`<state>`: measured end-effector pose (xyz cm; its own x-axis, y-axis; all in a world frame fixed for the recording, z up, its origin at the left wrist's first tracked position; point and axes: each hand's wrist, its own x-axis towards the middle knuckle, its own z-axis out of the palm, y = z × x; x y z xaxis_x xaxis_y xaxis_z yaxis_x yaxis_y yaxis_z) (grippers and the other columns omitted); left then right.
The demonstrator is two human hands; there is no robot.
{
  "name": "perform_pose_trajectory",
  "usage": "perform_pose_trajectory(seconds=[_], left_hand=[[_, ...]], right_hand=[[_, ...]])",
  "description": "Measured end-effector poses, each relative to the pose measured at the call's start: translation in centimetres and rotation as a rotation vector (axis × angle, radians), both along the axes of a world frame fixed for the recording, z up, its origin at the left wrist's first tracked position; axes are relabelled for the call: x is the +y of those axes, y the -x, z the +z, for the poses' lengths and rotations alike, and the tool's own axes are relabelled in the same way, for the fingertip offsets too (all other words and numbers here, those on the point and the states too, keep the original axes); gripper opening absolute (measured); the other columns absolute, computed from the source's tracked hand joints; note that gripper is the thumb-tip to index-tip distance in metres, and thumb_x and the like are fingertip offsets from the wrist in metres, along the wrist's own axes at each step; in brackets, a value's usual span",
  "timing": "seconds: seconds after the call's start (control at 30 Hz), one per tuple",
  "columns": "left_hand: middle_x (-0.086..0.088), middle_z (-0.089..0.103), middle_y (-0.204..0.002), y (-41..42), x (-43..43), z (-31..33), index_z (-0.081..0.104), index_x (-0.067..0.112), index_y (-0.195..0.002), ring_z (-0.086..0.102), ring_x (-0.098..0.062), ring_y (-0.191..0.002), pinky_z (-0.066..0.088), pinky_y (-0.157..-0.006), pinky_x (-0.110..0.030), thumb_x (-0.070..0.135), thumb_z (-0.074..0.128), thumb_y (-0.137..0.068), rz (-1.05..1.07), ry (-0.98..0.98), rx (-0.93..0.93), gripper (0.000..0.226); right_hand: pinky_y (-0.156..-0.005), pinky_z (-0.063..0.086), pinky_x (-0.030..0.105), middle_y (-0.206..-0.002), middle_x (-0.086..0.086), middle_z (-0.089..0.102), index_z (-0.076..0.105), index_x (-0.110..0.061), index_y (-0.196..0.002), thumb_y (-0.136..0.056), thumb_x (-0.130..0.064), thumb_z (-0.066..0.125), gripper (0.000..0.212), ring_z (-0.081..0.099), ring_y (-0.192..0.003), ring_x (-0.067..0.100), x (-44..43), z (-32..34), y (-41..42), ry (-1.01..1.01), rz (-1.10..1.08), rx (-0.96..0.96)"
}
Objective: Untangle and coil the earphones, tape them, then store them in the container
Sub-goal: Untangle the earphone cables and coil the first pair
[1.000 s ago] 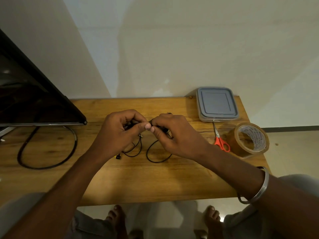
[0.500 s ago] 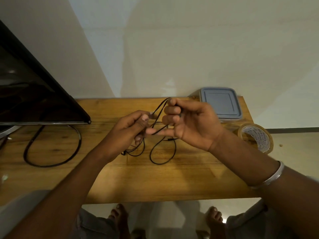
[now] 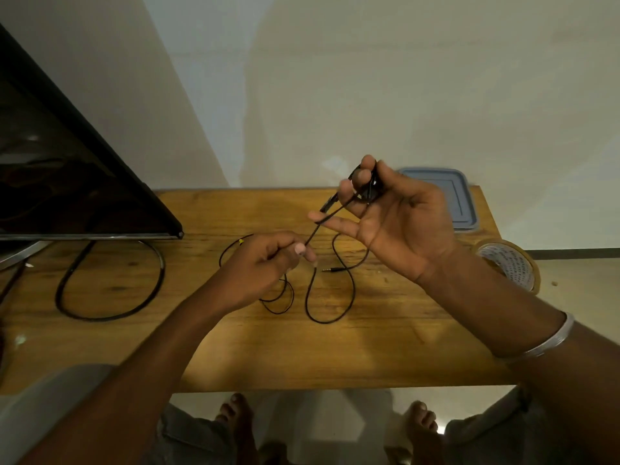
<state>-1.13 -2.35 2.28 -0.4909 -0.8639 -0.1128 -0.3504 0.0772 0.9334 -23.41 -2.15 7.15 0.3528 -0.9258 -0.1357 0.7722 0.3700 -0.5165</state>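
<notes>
Currently, the fingers (image 3: pixel 362 177) of the right hand (image 3: pixel 399 219) are curled round the earbud end of the thin black wired earphones (image 3: pixel 351 290), raised above the wooden tabletop (image 3: pixel 335 350). The fingers (image 3: pixel 298 249) of the left hand (image 3: pixel 265 266) pinch the cord lower down. A taut length runs between both hands. Slack loops and the jack plug (image 3: pixel 332 270) lie on the tabletop. The lidded grey-blue plastic container (image 3: pixel 451 196) sits at the far right corner, near the roll of brown packing tape (image 3: pixel 510 267).

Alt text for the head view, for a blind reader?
Two hands hold an earphone cable taut above a wooden table: the raised right hand grips the earbud end, the left hand pinches it lower. Slack loops lie on the table; a lidded container and tape roll sit at right.
</notes>
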Motion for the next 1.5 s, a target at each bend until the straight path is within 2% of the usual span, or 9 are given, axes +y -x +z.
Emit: perform_pose_trajectory(seconds=[0.17, 0.37, 0.57, 0.63, 0.77, 0.97, 1.03, 1.13, 1.5], left_hand=[[-0.023, 0.064, -0.080, -0.2, -0.1, 0.3, 0.076, 0.031, -0.100, 0.051, -0.039, -0.066, 0.040, -0.064, -0.032, 0.035, 0.055, -0.100, -0.058, 0.021, -0.004, 0.021], [-0.027, 0.061, -0.072, -0.1, -0.4, 0.8, 0.074, 0.030, -0.089, 0.051, -0.046, -0.060, 0.041, -0.054, -0.048, 0.045, 0.056, -0.094, 0.016, 0.126, 0.057, 0.025], [-0.010, 0.056, -0.062, -0.3, -0.3, 1.1, 0.071, 0.025, -0.080, 0.040, -0.015, -0.049, 0.032, -0.050, -0.028, 0.031, 0.060, -0.098, 0.075, 0.174, 0.066, 0.022], [-0.021, 0.059, -0.069, -0.4, -0.4, 1.2, 0.071, 0.024, -0.081, 0.044, -0.032, -0.054, 0.034, -0.050, -0.036, 0.038, 0.060, -0.097, 0.089, 0.182, 0.059, 0.024], [-0.025, 0.064, -0.079, -1.0, -0.8, 1.4, 0.069, 0.020, -0.085, 0.055, -0.046, -0.071, 0.046, -0.058, -0.045, 0.039, 0.061, -0.094, 0.163, 0.211, 0.105, 0.022], [0.008, 0.071, -0.085, -0.8, -1.0, 1.3, 0.069, 0.025, -0.090, 0.061, -0.013, -0.073, 0.045, -0.067, -0.024, 0.021, 0.055, -0.102, 0.237, 0.250, 0.099, 0.019], [0.005, 0.071, -0.089, -0.8, -1.1, 0.5, 0.071, 0.031, -0.092, 0.062, -0.026, -0.077, 0.046, -0.067, -0.033, 0.024, 0.052, -0.103, 0.202, 0.226, 0.061, 0.023], [-0.003, 0.071, -0.086, -0.6, -0.8, -0.7, 0.073, 0.037, -0.096, 0.058, -0.038, -0.076, 0.044, -0.065, -0.036, 0.030, 0.053, -0.102, 0.117, 0.134, -0.021, 0.022], [0.007, 0.061, -0.066, -0.1, 0.1, 0.6, 0.077, 0.025, -0.102, 0.051, -0.006, -0.062, 0.042, -0.061, -0.020, 0.022, 0.055, -0.100, -0.048, 0.037, 0.016, 0.022]], right_hand=[[-0.110, 0.039, 0.063, -0.124, 0.009, 0.069, 0.065, -0.011, -0.109, -0.106, -0.020, 0.041, 0.026, 0.058, -0.129, 0.033, -0.1, -0.8, 0.1, 0.149, -0.111, 0.302], [-0.082, 0.056, 0.035, -0.098, 0.005, 0.077, 0.075, -0.007, -0.095, -0.100, -0.012, 0.060, 0.016, 0.071, -0.096, 0.016, 1.2, -2.4, -1.7, 0.898, -0.158, 1.415], [-0.061, 0.043, 0.033, -0.071, -0.003, 0.059, 0.066, -0.011, -0.084, -0.098, -0.009, 0.058, 0.016, 0.053, -0.065, 0.012, 1.3, -3.6, -2.4, 1.028, -0.087, 1.625], [-0.061, 0.041, 0.031, -0.071, -0.004, 0.056, 0.064, -0.010, -0.083, -0.098, -0.011, 0.057, 0.017, 0.050, -0.065, 0.011, 1.4, -3.9, -2.4, 1.021, -0.068, 1.639], [-0.067, 0.053, 0.035, -0.080, -0.012, 0.066, 0.068, -0.008, -0.093, -0.102, -0.016, 0.052, 0.021, 0.064, -0.074, 0.012, 1.5, -3.6, -2.5, 0.816, 0.030, 1.455], [-0.099, 0.047, 0.063, -0.070, -0.003, 0.053, 0.064, -0.009, -0.093, -0.100, -0.013, 0.043, 0.023, 0.059, -0.071, 0.015, 1.4, -0.6, -2.4, 0.068, 0.253, 0.196], [-0.102, 0.043, 0.069, -0.072, -0.005, 0.054, 0.064, -0.010, -0.093, -0.098, -0.015, 0.043, 0.022, 0.061, -0.074, 0.014, 1.1, -0.3, -1.9, 0.014, 0.197, -0.027], [-0.105, 0.038, 0.072, -0.075, -0.005, 0.055, 0.062, -0.011, -0.097, -0.101, -0.016, 0.040, 0.023, 0.063, -0.081, 0.015, 0.7, 0.1, -1.1, 0.004, 0.125, -0.089], [-0.102, 0.043, 0.069, -0.077, -0.004, 0.062, 0.063, -0.014, -0.100, -0.105, -0.018, 0.042, 0.021, 0.071, -0.096, 0.020, 0.0, 0.3, -0.5, -0.037, -0.222, 0.099]])
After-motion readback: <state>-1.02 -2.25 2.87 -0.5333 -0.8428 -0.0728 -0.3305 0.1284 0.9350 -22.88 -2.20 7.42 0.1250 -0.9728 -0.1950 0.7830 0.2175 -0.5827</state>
